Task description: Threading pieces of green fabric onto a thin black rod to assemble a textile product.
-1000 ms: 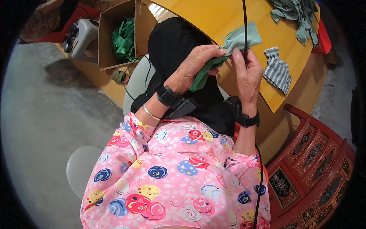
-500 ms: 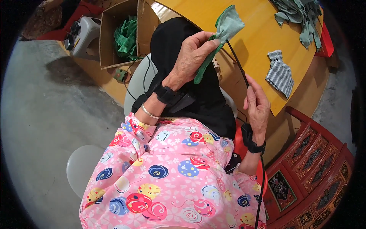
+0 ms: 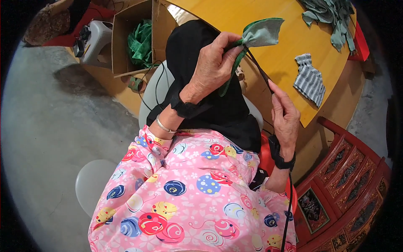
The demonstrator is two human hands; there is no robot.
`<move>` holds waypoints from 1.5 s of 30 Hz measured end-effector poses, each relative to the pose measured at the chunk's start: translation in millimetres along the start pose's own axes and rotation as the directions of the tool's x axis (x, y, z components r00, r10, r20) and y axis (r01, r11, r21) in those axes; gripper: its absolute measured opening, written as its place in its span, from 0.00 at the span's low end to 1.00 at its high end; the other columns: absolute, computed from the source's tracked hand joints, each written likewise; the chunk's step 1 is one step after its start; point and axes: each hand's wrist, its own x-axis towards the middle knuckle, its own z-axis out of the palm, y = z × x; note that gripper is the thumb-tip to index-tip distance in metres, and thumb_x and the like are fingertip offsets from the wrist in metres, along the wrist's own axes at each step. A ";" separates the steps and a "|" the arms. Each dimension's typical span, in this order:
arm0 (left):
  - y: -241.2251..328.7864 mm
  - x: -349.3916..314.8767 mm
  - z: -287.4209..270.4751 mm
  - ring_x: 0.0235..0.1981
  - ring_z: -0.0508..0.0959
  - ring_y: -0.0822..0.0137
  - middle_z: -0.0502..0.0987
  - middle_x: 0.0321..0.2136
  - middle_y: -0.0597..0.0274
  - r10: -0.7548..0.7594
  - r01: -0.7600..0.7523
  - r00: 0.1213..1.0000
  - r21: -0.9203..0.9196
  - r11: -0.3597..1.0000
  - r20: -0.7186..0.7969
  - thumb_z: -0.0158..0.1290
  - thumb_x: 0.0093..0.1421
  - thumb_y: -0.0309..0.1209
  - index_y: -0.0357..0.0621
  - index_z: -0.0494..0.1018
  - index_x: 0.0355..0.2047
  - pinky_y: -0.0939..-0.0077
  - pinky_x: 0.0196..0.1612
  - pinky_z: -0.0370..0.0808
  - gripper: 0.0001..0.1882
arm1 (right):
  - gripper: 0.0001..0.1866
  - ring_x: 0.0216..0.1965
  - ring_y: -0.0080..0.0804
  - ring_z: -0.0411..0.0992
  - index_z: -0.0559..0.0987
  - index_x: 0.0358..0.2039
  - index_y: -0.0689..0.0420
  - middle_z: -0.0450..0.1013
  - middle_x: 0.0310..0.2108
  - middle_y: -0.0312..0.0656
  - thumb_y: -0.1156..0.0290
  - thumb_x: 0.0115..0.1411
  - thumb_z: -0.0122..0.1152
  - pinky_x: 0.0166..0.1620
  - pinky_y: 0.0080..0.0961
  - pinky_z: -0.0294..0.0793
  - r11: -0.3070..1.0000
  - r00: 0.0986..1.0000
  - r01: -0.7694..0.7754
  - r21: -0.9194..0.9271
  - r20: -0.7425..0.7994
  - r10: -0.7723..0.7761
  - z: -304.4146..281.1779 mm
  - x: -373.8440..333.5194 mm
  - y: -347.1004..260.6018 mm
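Observation:
My left hand [image 3: 213, 69], raised above my black-clothed lap, pinches a green fabric piece [image 3: 264, 32] between thumb and fingers. The cloth is gathered at the pinch; its pale green side fans out to the right, and a narrow darker green tail [image 3: 232, 75] hangs below the fingers. From the gathered spot a thin dark cord-like strip [image 3: 259, 68] runs down to the right, taut. Its lower part is between the thumb and fingers of my right hand [image 3: 285, 119], which is closed on it. Whether the strip is tied to the cloth I cannot tell.
On the yellow table [image 3: 289, 54] lie a grey-and-white striped cloth [image 3: 310, 82] and a pile of pale green cloth pieces [image 3: 331, 21]. A cardboard box [image 3: 161, 38] with green fabric [image 3: 140, 44] stands at left. A carved red wooden chair [image 3: 336, 189] is at lower right.
My left hand has turned the green fabric, so its fanned end now points right instead of up. The right hand keeps its pinch on the dark strip and has shifted slightly right.

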 end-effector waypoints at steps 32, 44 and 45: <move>30.6 7.7 -18.8 0.31 0.71 0.77 0.74 0.34 0.66 -0.145 0.263 0.960 -0.588 0.764 0.242 0.49 0.59 0.27 0.38 0.69 0.43 0.86 0.36 0.68 0.12 | 0.11 0.16 0.08 0.53 0.73 0.40 0.61 0.66 0.21 0.27 0.71 0.58 0.52 0.18 0.09 0.49 0.792 0.970 -0.222 0.569 0.046 0.238 -13.2 8.9 30.4; 31.8 -0.9 -4.2 0.28 0.71 0.78 0.73 0.28 0.66 -0.125 0.170 0.982 -0.387 0.906 0.138 0.50 0.54 0.23 0.37 0.67 0.34 0.86 0.33 0.69 0.07 | 0.18 0.30 0.21 0.71 0.71 0.46 0.60 0.72 0.38 0.40 0.71 0.55 0.57 0.27 0.12 0.67 0.680 0.983 -0.126 0.722 0.184 -0.014 19.7 44.5 0.0; 31.1 -1.2 -4.4 0.27 0.72 0.76 0.73 0.27 0.64 -0.101 0.136 0.987 -0.310 0.941 0.127 0.51 0.52 0.23 0.38 0.66 0.33 0.85 0.32 0.70 0.08 | 0.19 0.35 0.25 0.71 0.70 0.47 0.61 0.72 0.41 0.42 0.68 0.56 0.57 0.33 0.16 0.69 0.657 0.970 -0.007 0.753 0.166 -0.180 19.8 47.7 5.4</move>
